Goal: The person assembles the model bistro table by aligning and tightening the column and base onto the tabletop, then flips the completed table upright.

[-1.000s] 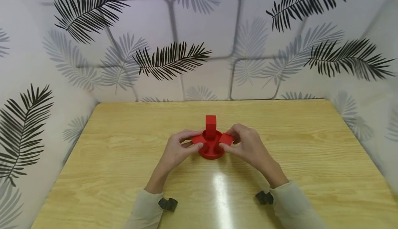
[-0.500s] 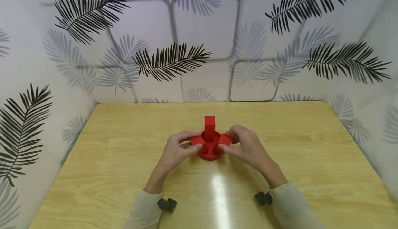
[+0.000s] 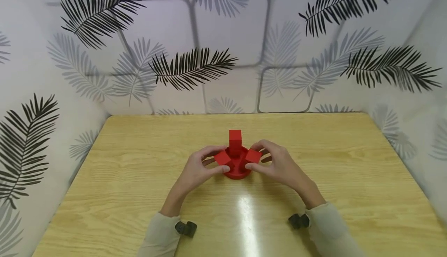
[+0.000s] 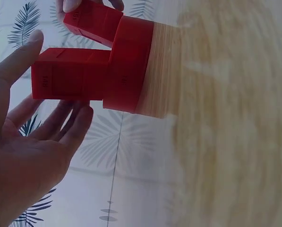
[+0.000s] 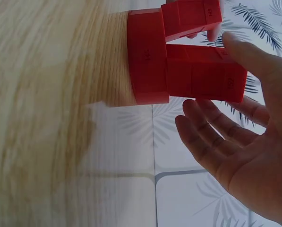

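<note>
A round red base (image 3: 238,175) stands on the table, carrying three red square-ended blocks. The rear block (image 3: 235,138) rises upright. In the left wrist view, the left block (image 4: 70,75) has its inner end against the base's face. My left hand (image 3: 199,168) surrounds that block, its thumb lifted off one side and its fingers just off the other. In the right wrist view, the right block (image 5: 202,71) meets the base likewise. Around it is my right hand (image 3: 279,164), fingers spread and thumb tip beside the outer end. Small markings show on the blocks.
The wooden table (image 3: 139,202) reaches back to a wall (image 3: 230,28) with a leaf pattern. Dark devices (image 3: 186,229) sit at the cuffs of both pale sleeves. A bright reflection runs along the tabletop in front of the base.
Both thumbs have come off the two side blocks and the fingers have spread slightly. The blocks stay in place on the base.
</note>
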`<state>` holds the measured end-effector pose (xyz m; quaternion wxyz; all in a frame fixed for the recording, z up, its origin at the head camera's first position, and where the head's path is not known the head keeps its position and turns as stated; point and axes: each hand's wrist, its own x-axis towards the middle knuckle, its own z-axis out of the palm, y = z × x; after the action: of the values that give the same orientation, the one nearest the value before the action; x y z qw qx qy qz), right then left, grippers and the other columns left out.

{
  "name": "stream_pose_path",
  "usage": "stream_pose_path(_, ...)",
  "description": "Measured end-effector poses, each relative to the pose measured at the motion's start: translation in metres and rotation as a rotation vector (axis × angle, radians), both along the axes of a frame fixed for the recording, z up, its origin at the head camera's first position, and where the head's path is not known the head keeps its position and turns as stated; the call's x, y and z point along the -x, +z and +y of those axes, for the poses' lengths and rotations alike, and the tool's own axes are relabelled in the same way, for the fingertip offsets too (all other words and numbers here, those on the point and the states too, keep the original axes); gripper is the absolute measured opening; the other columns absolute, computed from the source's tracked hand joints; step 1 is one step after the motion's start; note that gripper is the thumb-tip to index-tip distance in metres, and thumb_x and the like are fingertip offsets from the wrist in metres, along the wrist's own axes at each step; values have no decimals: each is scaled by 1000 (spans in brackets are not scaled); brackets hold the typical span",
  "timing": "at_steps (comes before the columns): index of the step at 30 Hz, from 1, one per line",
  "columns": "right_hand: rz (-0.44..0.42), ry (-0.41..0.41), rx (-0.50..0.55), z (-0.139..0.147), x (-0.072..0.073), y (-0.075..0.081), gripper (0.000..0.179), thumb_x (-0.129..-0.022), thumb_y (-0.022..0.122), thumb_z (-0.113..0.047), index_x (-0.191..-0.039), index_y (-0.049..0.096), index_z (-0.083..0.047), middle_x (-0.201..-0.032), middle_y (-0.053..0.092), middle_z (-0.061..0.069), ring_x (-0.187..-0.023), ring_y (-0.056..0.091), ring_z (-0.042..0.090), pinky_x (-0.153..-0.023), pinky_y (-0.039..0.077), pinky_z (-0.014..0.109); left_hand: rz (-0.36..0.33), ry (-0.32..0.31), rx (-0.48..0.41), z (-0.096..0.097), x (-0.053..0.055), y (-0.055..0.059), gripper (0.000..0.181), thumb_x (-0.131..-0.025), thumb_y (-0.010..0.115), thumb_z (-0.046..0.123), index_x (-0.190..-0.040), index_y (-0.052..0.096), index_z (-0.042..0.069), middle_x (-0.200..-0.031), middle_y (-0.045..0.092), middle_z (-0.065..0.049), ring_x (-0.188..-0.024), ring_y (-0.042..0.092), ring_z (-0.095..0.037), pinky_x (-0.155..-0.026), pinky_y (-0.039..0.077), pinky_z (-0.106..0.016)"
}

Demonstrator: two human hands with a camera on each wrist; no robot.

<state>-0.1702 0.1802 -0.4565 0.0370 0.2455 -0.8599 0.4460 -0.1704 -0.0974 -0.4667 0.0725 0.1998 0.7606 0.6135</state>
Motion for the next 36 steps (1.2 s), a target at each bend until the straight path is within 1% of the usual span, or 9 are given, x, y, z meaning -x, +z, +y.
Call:
stream_pose_path(4,-105,24,22,2,2,-4,65,-80,91,-28,-133,61,-4,-123,67,5,-105,65,23,-87,61,44,25,-1,63,1,2,-5,72,-82,88,11,-146,56,6,-140,58,-12,-130,55,-26,-109,48,-47)
stream_pose_path(7,-185,52,28,1,3,-9,76,-80,91,-27,-142,55,-3,-134,62,11,-114,64,29,-91,60,45,18,-17,121,3,3,-10,81,-80,89,9,-151,49,4,-142,54,-14,-133,51,-31,-110,46,-48)
stream_pose_path(11,-234,69,10,0,4,-16,83,-81,90,-24,-149,48,-4,-145,55,14,-120,63,35,-97,57,47,-40,-79,131,4,2,-15,91,-83,86,4,-157,34,-2,-151,43,-20,-137,49,-39,-110,46,-47)
stream_pose_path(14,-241,75,-8,-2,4,-19,83,-82,89,-22,-151,47,-6,-147,54,13,-124,61,35,-101,54,50,-81,-99,112,5,1,-17,90,-85,83,0,-158,30,-3,-155,39,-22,-135,51,-43,-107,48,-46)
stream_pose_path(16,-248,81,-10,-2,4,-20,81,-83,89,-19,-151,47,-8,-147,55,11,-127,60,34,-103,52,50,-97,-89,111,6,1,-18,89,-85,82,-1,-158,31,-2,-154,40,-22,-133,53,-43,-106,50,-45)
stream_pose_path(20,-248,75,-11,-4,4,-20,79,-82,88,-12,-150,49,-9,-145,57,11,-128,59,33,-103,52,48,-100,-50,116,8,2,-20,85,-84,81,-4,-157,37,1,-147,46,-21,-130,56,-43,-103,53,-45)
stream_pose_path(27,-263,59,7,-7,4,-21,75,-80,87,-2,-147,53,-6,-142,60,11,-124,62,31,-99,56,40,-71,7,140,11,1,-20,78,-83,83,-4,-152,47,3,-142,52,-18,-126,60,-40,-102,53,-45)
stream_pose_path(32,-261,40,-10,-8,3,-21,69,-80,87,-2,-142,58,-5,-136,64,11,-120,64,31,-96,57,40,-55,30,164,12,0,-18,74,-83,84,-1,-149,51,2,-141,57,-16,-123,63,-39,-102,54,-44)
stream_pose_path(36,-269,12,-12,-7,2,-18,55,-83,86,-9,-133,64,-1,-126,69,12,-115,66,33,-93,59,41,-74,57,168,11,-1,-14,59,-85,84,4,-139,59,2,-134,63,-14,-119,65,-36,-99,56,-42)
